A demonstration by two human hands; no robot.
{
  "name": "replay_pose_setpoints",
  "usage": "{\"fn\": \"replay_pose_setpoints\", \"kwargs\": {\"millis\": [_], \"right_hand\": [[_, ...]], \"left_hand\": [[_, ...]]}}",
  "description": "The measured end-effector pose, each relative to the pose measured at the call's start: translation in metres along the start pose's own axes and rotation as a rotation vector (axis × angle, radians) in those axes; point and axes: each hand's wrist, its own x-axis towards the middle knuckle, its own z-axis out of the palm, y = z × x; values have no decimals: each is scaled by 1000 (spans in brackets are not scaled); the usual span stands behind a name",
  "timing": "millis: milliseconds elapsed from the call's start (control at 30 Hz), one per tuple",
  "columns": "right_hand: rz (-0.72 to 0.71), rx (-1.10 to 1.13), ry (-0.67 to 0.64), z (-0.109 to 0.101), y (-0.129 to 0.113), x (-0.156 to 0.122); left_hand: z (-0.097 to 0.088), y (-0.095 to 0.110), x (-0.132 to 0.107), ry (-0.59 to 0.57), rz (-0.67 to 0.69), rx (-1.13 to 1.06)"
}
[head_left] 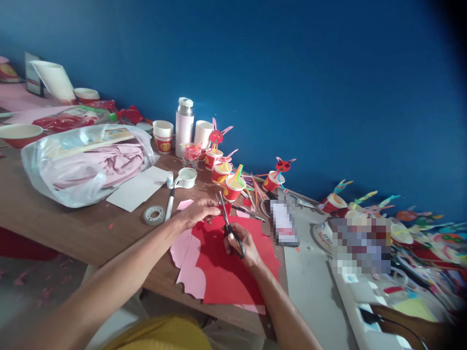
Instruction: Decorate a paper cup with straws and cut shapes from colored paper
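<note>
A red paper sheet (pixel 226 272) lies on the brown table (pixel 83 228), over pink cut paper (pixel 189 267). My right hand (pixel 242 245) is closed through the black handles of scissors (pixel 228 226), whose blades point away from me at the sheet's far edge. My left hand (pixel 199 211) pinches a small red piece of paper (pixel 226 209) beside the blades, fingers curled down on it.
A tape roll (pixel 153 215), a marker (pixel 170 204) and a white mug (pixel 186 178) lie left of my hands. Decorated red paper cups (pixel 233 187) line the blue wall, beside a white flask (pixel 184 127). A plastic bag of pink material (pixel 87 163) sits at left. Crafts crowd the right.
</note>
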Motion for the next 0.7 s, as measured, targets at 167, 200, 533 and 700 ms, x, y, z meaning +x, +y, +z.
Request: {"fn": "replay_pose_setpoints", "kwargs": {"millis": [167, 200, 533, 700], "right_hand": [[2, -8, -6, 1, -1, 0], [5, -6, -2, 1, -1, 0], [22, -34, -5, 2, -2, -1], [18, -24, -21, -1, 3, 0]], "left_hand": [[-4, -1, 0, -8, -25, 11], [-4, -1, 0, -9, -30, 11], [-9, 0, 1, -40, -59, 16], [-11, 0, 2, -61, -64, 26]]}}
